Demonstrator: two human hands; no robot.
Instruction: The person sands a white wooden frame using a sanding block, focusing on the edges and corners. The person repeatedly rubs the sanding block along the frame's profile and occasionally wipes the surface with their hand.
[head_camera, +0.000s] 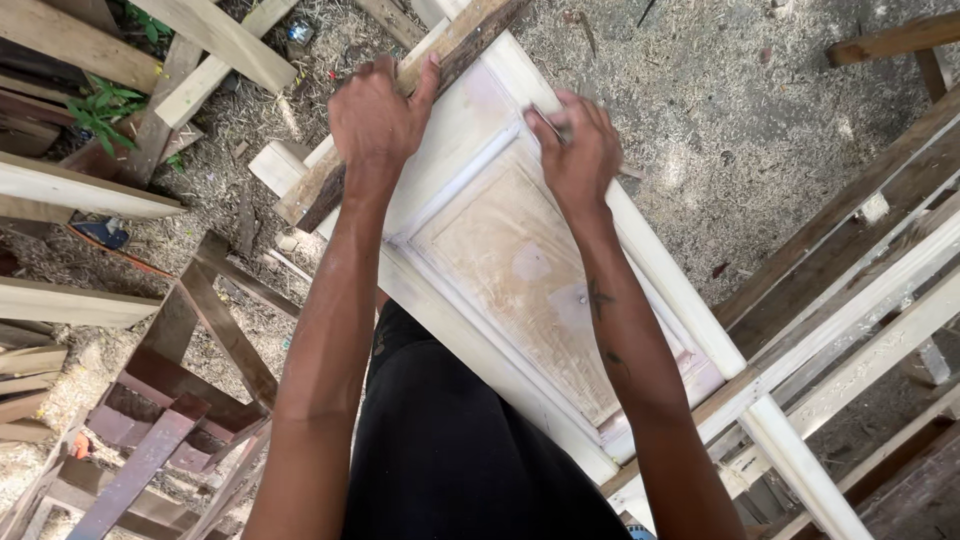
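One white-primed wooden door panel (500, 260) fills the middle of the frame. Its long axis runs on a diagonal, from the upper middle of the frame down to the lower right, and it carries one recessed rectangular field of bare pale wood inside a raised moulding. No packages, labels or signs are to be seen on it.

Two hands work at its upper end. The left hand (375, 115) sits in the upper middle, fingers curled over the left edge of the panel and over a rough brown plank (320, 190) that lies along that edge; it grips both. The right hand (580, 150) is just to the right of it, pressed flat on the moulding at the top of the recessed field, fingers bent over a small piece of sandpaper (550, 118) of which only a grey corner shows. Both forearms reach up from the bottom of the frame, above black clothing.

The ground (700, 90) in the upper right is covered in sawdust and shavings. At the left edge lie several loose pale boards, and in the lower left stands one dark reddish wooden frame (170, 400). At the right edge more white-painted rails (860, 310) run on a diagonal, touching the panel's lower end.
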